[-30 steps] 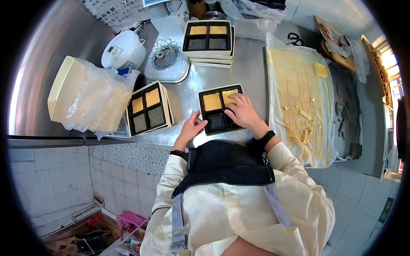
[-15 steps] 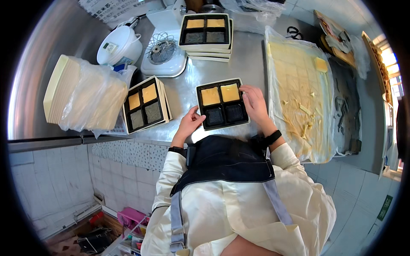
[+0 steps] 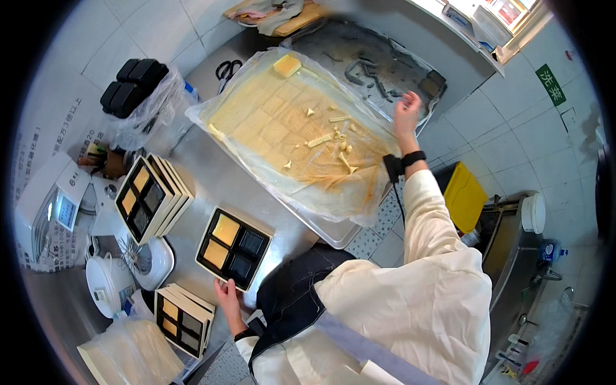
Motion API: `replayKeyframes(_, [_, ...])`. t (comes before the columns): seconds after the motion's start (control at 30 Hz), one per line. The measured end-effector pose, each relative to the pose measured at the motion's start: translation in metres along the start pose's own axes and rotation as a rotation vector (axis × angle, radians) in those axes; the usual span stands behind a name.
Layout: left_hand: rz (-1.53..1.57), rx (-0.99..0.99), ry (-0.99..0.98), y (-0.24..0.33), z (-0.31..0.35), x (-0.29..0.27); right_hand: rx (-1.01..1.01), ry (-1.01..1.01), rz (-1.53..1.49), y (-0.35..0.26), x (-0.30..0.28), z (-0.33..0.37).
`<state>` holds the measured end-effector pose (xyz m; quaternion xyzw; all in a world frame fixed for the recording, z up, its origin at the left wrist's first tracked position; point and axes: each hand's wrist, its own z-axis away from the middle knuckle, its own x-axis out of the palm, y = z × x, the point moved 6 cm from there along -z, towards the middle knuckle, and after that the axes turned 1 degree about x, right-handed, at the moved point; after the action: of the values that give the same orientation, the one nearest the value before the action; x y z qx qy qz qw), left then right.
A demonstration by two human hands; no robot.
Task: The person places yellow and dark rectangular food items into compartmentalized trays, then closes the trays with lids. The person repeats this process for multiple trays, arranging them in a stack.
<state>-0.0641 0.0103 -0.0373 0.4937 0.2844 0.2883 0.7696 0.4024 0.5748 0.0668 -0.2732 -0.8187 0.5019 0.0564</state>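
A cream box (image 3: 234,249) with a black divided insert rests on the steel counter; yellow cake squares (image 3: 221,240) fill two compartments, and the other two are bare. My left hand (image 3: 228,300) grips the box's near edge, thumb and fingers at the rim. My right hand (image 3: 405,117) is stretched out above the near end of a grey tray (image 3: 359,54) strewn with dark strips, fingers bent but apart and holding nothing. Between the hands lies a film-lined tray (image 3: 269,115) with yellow crumbs, offcuts and one yellow cake square (image 3: 287,65) at its far end.
Stacked boxes (image 3: 151,199) with yellow and grey squares stand left, with another stack (image 3: 186,317) nearer me. A white mixer or scale base with a whisk (image 3: 138,256), a white tub (image 3: 106,282), black scissors (image 3: 227,69) and bagged black inserts (image 3: 135,86) surround the counter.
My view has swung right. My right hand has let go of the box and reached out across to the grey tray. My left hand stays at the box.
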Motion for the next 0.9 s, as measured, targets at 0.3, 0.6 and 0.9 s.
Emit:
replayKeyframes(0.3, [0.005, -0.056, 0.054, 0.009, 0.017, -0.006, 0.578, 0.125, 0.022, 0.153, -0.029, -0.102])
replayKeyframes(0.6, [0.002, -0.204, 0.11, 0.026, 0.026, 0.001, 0.827, 0.182, -0.374, 0.211, -0.019, -0.135])
replayKeyframes(0.9, [-0.047, -0.247, 0.112, 0.024, 0.02, 0.0, 1.072, 0.338, -0.28, 0.277, -0.045, -0.181])
